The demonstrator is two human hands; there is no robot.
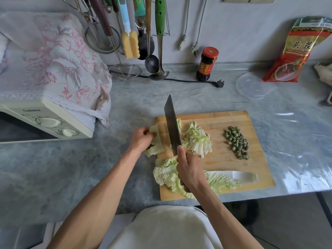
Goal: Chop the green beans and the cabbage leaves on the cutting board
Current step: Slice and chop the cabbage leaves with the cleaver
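Observation:
A wooden cutting board lies on the grey counter. My right hand grips the handle of a cleaver, whose blade points away from me over the board's left part. My left hand holds a folded stack of cabbage leaves at the board's left edge, just left of the blade. Right of the blade sits a pile of cut cabbage strips. Chopped green bean pieces are heaped further right. Whole cabbage leaves lie along the board's near edge, partly under my right wrist.
A microwave under a floral cloth stands at the left. Utensils hang on the back wall above a wire strainer and ladle. A sauce bottle, a black power plug, a clear plastic lid and a red food bag stand behind the board.

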